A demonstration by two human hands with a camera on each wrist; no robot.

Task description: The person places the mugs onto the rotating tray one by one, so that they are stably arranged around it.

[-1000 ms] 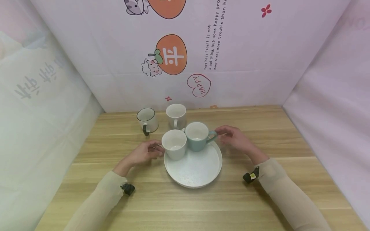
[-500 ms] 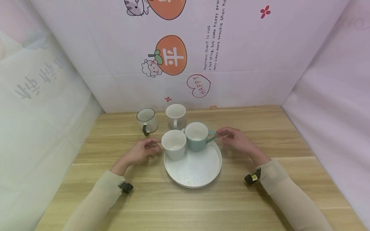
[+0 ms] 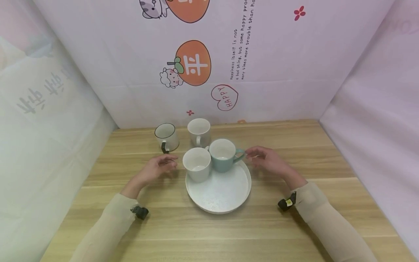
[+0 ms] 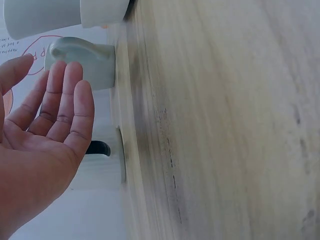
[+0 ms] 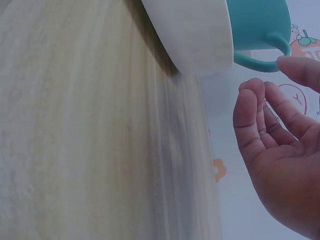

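A round white tray (image 3: 222,194) stands on the table with a plain white mug (image 3: 197,165) and a teal mug (image 3: 223,160) side by side toward its back left. To the left of the white mug, my left hand (image 3: 154,170) hovers apart from it, fingers extended and relaxed, as the left wrist view also shows. My right hand (image 3: 268,160) is beside the teal mug's handle (image 5: 257,64), its fingers loosely bent and nothing within them. In the right wrist view the thumb tip overlaps the edge of that handle.
Behind the tray, another white mug (image 3: 202,136) has its handle toward me. A white mug with a black rim and black handle (image 3: 168,137) stands farther left. White printed cloth (image 3: 278,83) walls in the back and both sides of the wooden table (image 3: 183,236).
My left hand has drawn away from the white mug toward the left. The right hand has shifted slightly right and down. Tray and mugs keep their places.
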